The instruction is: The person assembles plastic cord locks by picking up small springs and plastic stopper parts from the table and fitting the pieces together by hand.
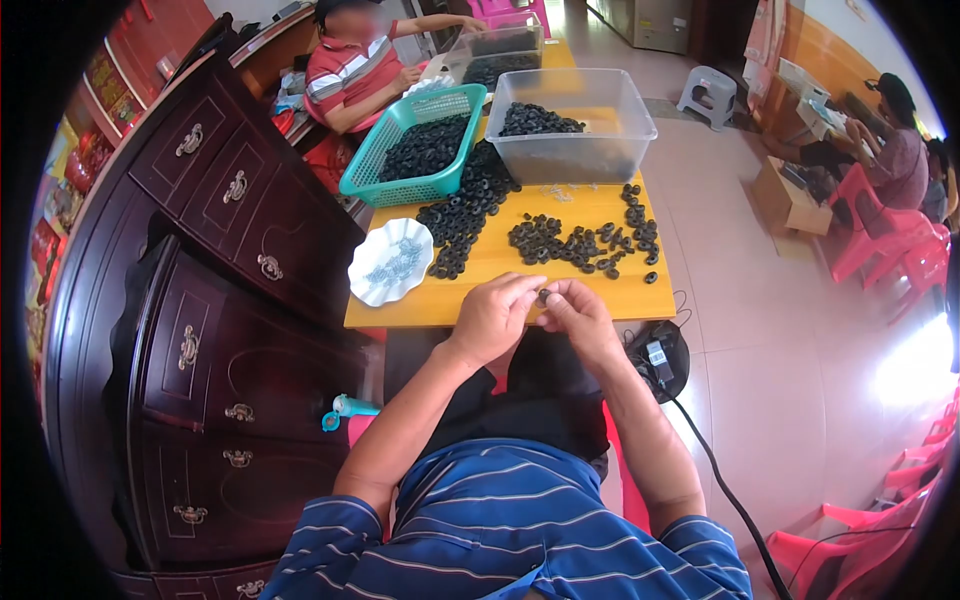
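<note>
My right hand (580, 318) pinches a small black ring (544, 297) at the table's front edge. Close beside it, my left hand (493, 318) has its fingers pressed together near the ring; what they hold, if anything, is too small to make out. Loose black rings (536, 236) lie in a group beyond my hands, and a denser heap (468, 215) spreads to the left. A white scalloped plate (366, 283) with small clear pieces (397, 262) stands at the table's left edge.
On the yellow table (590, 303) stand a green basket (350, 190) and a clear bin (560, 160), both with black rings. A person (350, 80) sits at the far left. Dark drawers (230, 340) line the left. A grey stool (708, 97) and other seated people are at the right.
</note>
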Tool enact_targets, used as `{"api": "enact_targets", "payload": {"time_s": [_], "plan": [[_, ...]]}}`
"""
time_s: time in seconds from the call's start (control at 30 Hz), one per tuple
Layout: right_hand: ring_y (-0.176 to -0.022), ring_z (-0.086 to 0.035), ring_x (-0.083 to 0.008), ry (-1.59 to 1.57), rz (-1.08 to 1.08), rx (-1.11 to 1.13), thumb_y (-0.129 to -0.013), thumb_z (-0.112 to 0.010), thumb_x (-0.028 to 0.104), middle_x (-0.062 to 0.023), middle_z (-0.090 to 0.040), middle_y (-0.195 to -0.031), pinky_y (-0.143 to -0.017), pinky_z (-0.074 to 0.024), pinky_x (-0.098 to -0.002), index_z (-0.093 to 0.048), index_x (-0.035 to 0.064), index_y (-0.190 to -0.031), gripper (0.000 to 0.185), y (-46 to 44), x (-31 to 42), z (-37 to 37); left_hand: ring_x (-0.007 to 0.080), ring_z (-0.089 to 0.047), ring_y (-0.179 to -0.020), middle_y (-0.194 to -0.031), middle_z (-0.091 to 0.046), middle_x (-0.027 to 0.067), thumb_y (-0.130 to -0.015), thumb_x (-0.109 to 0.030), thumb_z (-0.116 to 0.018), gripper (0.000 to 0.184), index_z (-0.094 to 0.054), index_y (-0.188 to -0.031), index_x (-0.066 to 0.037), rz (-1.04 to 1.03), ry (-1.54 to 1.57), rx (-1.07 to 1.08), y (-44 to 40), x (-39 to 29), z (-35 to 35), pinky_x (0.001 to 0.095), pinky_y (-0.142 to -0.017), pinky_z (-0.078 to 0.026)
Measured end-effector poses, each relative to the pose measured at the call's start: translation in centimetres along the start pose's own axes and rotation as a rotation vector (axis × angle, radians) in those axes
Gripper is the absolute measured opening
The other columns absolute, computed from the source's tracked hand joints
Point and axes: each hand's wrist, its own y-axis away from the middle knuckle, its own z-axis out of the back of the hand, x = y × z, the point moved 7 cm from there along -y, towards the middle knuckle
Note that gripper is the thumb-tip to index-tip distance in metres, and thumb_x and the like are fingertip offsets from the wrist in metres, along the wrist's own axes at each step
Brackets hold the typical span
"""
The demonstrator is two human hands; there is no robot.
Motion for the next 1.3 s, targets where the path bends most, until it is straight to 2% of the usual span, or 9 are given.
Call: {"api": "enact_targets", "payload": {"time_s": [0.13, 0.2, 0.4, 0.47, 0.53, 0.93, 1.17, 1.3], "plan": [[-0.081, -0.061, -0.0095, -0.014, -0.049, 0.029, -0.101, -0.055, 0.018, -0.0024, -0.065, -0.097, -0.076, -0.0478, -0.0236, -0.058, 0.0041, -0.109, 0.016, 0.2, 0.1, -0.5, 0.0292, -0.069, -0.077, -0.098, -0.071, 0.0172, -0.089, -0.003, -0.061, 0.023, -0.068, -0.111, 0.000, 0.107, 0.037, -0.053, -0.9, 4.2, 0.1, 0.0342, -0.069, -0.054], [-0.081, -0.061, -0.0099, -0.003, -0.059, 0.043, -0.101, -0.055, 0.018, -0.0030, -0.066, -0.097, -0.077, -0.0479, -0.0238, -0.057, 0.0043, -0.109, 0.016, 0.2, 0.0, -0.7, 0.0289, -0.068, -0.074, -0.098, -0.070, 0.0175, -0.088, -0.004, -0.062, 0.024, -0.068, -0.110, -0.001, 0.076, -0.121, -0.043, -1.3, 6.0, -0.3, 0.0344, -0.067, -0.054], [-0.081, -0.061, -0.0097, -0.008, -0.078, 0.067, -0.100, -0.057, 0.018, -0.0027, -0.065, -0.096, -0.077, -0.0478, -0.0233, -0.058, 0.0042, -0.107, 0.016, 0.1, -0.4, -0.9, 0.0322, -0.067, -0.083, -0.095, -0.067, 0.0156, -0.087, -0.005, -0.062, 0.023, -0.069, -0.108, -0.002, 0.075, -0.186, -0.050, -2.6, 9.3, -2.2, 0.0399, -0.073, -0.053], [-0.081, -0.061, -0.0096, -0.008, -0.105, 0.066, -0.099, -0.059, 0.018, -0.0024, -0.065, -0.096, -0.077, -0.0477, -0.0229, -0.059, 0.0043, -0.107, 0.016, 0.2, -0.5, -0.9, 0.0329, -0.066, -0.084, -0.094, -0.067, 0.0151, -0.087, -0.006, -0.061, 0.023, -0.070, -0.108, -0.003, 0.079, -0.177, -0.043, -3.1, 9.7, -2.6, 0.0406, -0.074, -0.053], [-0.081, -0.061, -0.0096, 0.001, -0.111, 0.070, -0.099, -0.058, 0.019, -0.0023, -0.065, -0.096, -0.077, -0.0477, -0.0229, -0.059, 0.0043, -0.107, 0.016, 0.2, -0.6, -0.9, 0.0345, -0.066, -0.088, -0.096, -0.066, 0.0131, -0.087, -0.009, -0.062, 0.023, -0.070, -0.108, -0.008, 0.106, -0.214, 0.004, -3.6, 10.1, -3.0, 0.0435, -0.076, -0.053], [-0.081, -0.060, -0.0094, 0.028, -0.102, 0.069, -0.100, -0.058, 0.019, -0.0023, -0.066, -0.095, -0.078, -0.0475, -0.0230, -0.059, 0.0045, -0.107, 0.017, 0.2, -0.2, -0.9, 0.0332, -0.066, -0.086, -0.095, -0.066, 0.0103, -0.085, -0.017, -0.066, 0.020, -0.073, -0.103, -0.011, 0.089, -0.224, 0.033, -3.9, 10.0, -4.0, 0.0435, -0.075, -0.054], [-0.081, -0.060, -0.0092, 0.037, -0.104, 0.065, -0.100, -0.058, 0.019, -0.0021, -0.066, -0.094, -0.078, -0.0472, -0.0229, -0.060, 0.0045, -0.106, 0.016, 0.2, -0.5, -0.7, 0.0327, -0.066, -0.082, -0.094, -0.065, 0.0095, -0.085, -0.017, -0.068, 0.012, -0.072, -0.095, -0.012, 0.105, -0.239, -0.022, -3.6, 10.3, -4.4, 0.0434, -0.072, -0.054], [-0.081, -0.060, -0.0092, 0.033, -0.097, 0.058, -0.100, -0.058, 0.019, -0.0021, -0.066, -0.093, -0.078, -0.0472, -0.0231, -0.060, 0.0044, -0.106, 0.016, 0.2, -0.2, -0.8, 0.0309, -0.066, -0.079, -0.090, -0.065, 0.0095, -0.082, -0.010, -0.068, 0.011, -0.066, -0.093, -0.008, 0.100, -0.147, -0.137, -3.4, 9.8, -3.6, 0.0405, -0.069, -0.054]]}}
